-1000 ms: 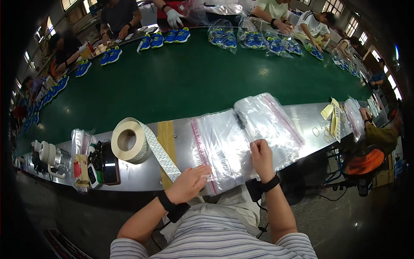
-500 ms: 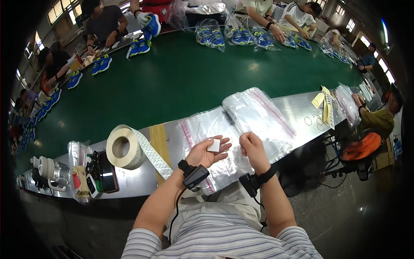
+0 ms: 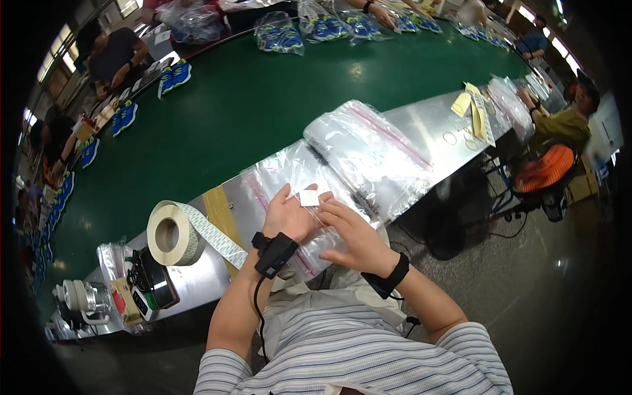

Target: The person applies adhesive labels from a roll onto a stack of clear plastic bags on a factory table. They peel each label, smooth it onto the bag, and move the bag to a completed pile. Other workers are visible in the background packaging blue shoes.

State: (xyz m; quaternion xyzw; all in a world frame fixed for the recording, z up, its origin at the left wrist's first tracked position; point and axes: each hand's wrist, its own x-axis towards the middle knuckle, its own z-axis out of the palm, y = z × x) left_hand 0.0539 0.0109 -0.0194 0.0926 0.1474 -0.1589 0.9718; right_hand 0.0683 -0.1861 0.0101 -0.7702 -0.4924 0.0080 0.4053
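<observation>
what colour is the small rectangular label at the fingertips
The small rectangular label is white, clearest in the head view.

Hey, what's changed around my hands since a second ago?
Your right hand uncurled from a fist and moved left, beside your left hand. The left hand moved further over the plastic bags; a white label, unseen then, shows at its fingers. The label roll and plastic bags stayed put.

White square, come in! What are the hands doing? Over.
Left hand bearing white square. Right hand open, close beside it. Clear bags below; nothing visibly blocking.
</observation>
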